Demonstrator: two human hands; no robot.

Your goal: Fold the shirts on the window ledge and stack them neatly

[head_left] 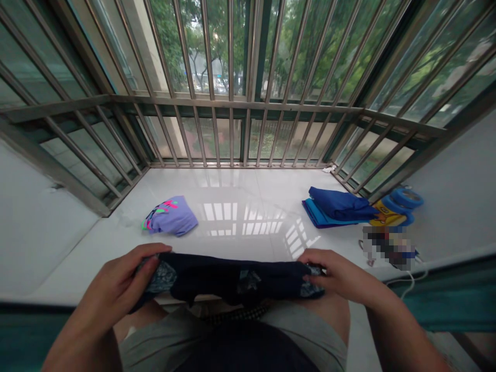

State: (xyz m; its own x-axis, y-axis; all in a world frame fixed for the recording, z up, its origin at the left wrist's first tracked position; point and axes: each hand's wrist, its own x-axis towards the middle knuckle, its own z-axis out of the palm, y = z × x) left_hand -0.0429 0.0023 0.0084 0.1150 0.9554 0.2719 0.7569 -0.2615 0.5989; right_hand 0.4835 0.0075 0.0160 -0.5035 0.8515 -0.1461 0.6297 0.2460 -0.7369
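Stretched between my two hands is a dark navy garment (217, 276) with pale blue patterned patches; its exact kind does not show. My left hand (124, 281) grips its left end, thumb on top over a patterned part. At the other end my right hand (329, 271) pinches the garment between thumb and fingers. The cloth is held above my lap, at the near edge of the white tiled sill (248, 227). Beyond my left hand lies a lavender garment (178, 217) with pink, green and black print.
A stack of folded blue clothes (341, 206) lies on the right of the sill. Beside it are a blue and yellow container (395, 209) and a pixelated item with a white cable (411, 284). Metal window bars (230, 132) enclose the sill on three sides.
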